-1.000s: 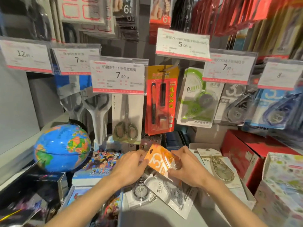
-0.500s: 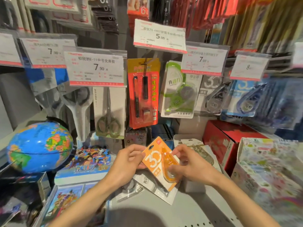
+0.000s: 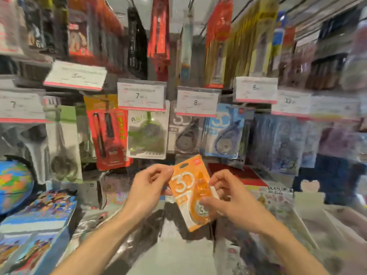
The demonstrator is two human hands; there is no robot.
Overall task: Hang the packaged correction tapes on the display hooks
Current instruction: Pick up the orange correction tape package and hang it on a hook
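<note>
An orange correction tape pack is being held up between both hands. Its upper left edge is being pinched by the left hand, while its lower right side is being gripped by the right hand, thumb laid across the front. Beyond the hands, a grey correction tape pack and a blue correction tape pack are being displayed hanging under the blurred price tags.

Orange correction tape pack between both hands; blurred hanging packs behind
</note>
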